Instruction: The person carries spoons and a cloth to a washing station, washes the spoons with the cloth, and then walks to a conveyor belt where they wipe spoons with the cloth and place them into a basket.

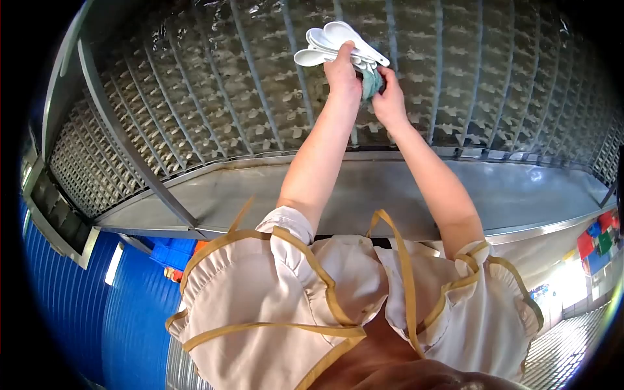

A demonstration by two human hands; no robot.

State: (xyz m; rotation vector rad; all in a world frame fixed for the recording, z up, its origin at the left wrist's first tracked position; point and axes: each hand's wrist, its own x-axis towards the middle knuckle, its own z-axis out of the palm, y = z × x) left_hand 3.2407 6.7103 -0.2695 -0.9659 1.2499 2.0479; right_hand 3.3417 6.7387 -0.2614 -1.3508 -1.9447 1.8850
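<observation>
Several white spoons (pixel 335 38) are bunched and fanned out in my left hand (pixel 344 77), whose thumb presses on top of them. Their bowls point left and away from me, their handles towards my right hand (pixel 390 101). That hand is closed on a crumpled green cloth (pixel 371 84) hanging beneath the handle ends, its fingertips close against them. Both hands are held over a conveyor belt (pixel 416 123) with rows of upright prongs. Part of the cloth and the undersides of the spoons are hidden by my hands.
A steel ledge (pixel 390 188) runs along the near side of the belt. On the left stands a metal frame post (pixel 123 130). Blue crates (pixel 172 252) sit low at the left, and coloured items (pixel 595 242) are far right.
</observation>
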